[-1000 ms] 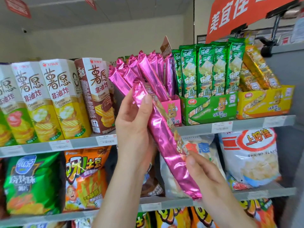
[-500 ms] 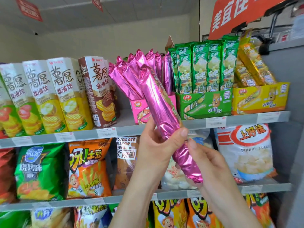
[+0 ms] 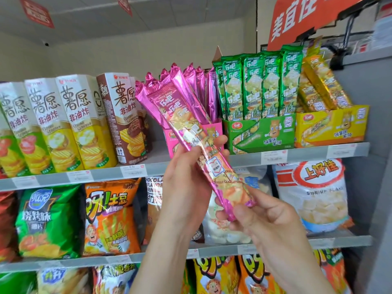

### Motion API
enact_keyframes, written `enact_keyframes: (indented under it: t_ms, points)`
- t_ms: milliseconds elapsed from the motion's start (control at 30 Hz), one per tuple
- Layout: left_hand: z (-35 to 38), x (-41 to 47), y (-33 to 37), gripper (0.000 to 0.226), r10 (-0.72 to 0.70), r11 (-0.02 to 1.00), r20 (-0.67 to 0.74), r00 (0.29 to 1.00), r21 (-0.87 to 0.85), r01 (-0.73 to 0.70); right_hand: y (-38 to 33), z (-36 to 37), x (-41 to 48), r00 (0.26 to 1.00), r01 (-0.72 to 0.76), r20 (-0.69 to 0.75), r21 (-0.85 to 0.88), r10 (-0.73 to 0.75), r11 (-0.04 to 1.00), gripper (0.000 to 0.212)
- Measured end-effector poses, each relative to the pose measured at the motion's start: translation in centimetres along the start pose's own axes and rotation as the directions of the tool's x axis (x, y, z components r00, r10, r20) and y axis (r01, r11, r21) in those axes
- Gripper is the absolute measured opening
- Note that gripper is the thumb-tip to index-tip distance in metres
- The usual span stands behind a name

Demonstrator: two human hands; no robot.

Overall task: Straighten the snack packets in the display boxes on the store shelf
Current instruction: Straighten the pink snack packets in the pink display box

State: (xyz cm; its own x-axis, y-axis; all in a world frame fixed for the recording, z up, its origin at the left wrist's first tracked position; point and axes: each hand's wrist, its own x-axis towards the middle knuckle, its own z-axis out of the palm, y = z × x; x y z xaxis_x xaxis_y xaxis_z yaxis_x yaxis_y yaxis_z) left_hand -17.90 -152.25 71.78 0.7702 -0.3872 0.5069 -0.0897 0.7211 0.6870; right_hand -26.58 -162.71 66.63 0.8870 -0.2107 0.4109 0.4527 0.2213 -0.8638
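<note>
I hold one long pink snack packet (image 3: 199, 145) slanted in front of the top shelf, printed face toward me. My left hand (image 3: 186, 187) grips its middle, thumb on the front. My right hand (image 3: 265, 217) pinches its lower end. Behind it the pink display box (image 3: 176, 141) holds several pink packets (image 3: 191, 85) leaning left. The green display box (image 3: 261, 132) holds upright green packets (image 3: 258, 83). The yellow display box (image 3: 331, 126) at the right holds yellow packets (image 3: 322, 85) that lean left.
Tall chip cartons (image 3: 70, 122) stand left on the top shelf (image 3: 297, 153). Below are bagged snacks, among them an orange bag (image 3: 110, 217) and a white shrimp-flake bag (image 3: 314, 194). A grey panel (image 3: 379, 145) bounds the right side. An orange sign (image 3: 307, 15) hangs overhead.
The pink packet has been turned over from its plain foil back to its printed face. Both hands slid toward its lower half.
</note>
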Motion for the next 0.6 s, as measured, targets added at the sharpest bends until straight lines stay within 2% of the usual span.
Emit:
enact_keyframes:
  t_ms: [100,200,267,367,467,533,600]
  points:
    - [0.3,0.2,0.0,0.059,-0.052,0.998,-0.037,0.998,-0.036,0.051,0.2,0.5,-0.1,0.991,0.105,-0.078,-0.016,-0.106,0.994,0.046]
    - [0.0,0.5,-0.5,0.043,-0.054,0.999,-0.071,0.996,-0.005,0.053,0.5,1.0,-0.2,0.978,0.193,-0.077,-0.038,-0.195,0.98,0.048]
    - [-0.2,0.5,-0.6,0.034,-0.032,0.992,-0.139,0.99,0.114,0.048,1.1,1.2,-0.2,0.963,0.229,-0.127,-0.07,-0.237,0.971,0.052]
    - [-0.9,0.7,-0.3,0.049,0.078,0.938,-0.133,0.988,0.345,-0.028,1.9,1.3,0.0,0.911,0.291,-0.204,-0.296,-0.357,0.91,0.054]
    - [-1.2,0.7,0.3,0.059,0.126,0.939,-0.084,0.988,0.331,-0.091,2.3,0.9,0.4,0.873,0.34,-0.138,-0.514,-0.467,0.787,0.049]
    - [-1.4,0.8,0.8,0.066,0.107,0.949,-0.062,0.992,0.305,-0.083,2.3,0.6,0.6,0.91,0.327,-0.065,-0.498,-0.41,0.803,0.051]
    - [-1.8,0.9,1.1,0.052,0.071,0.965,-0.002,0.998,0.252,-0.068,1.6,0.6,1.0,0.974,0.223,0.026,-0.297,-0.226,0.928,0.049]
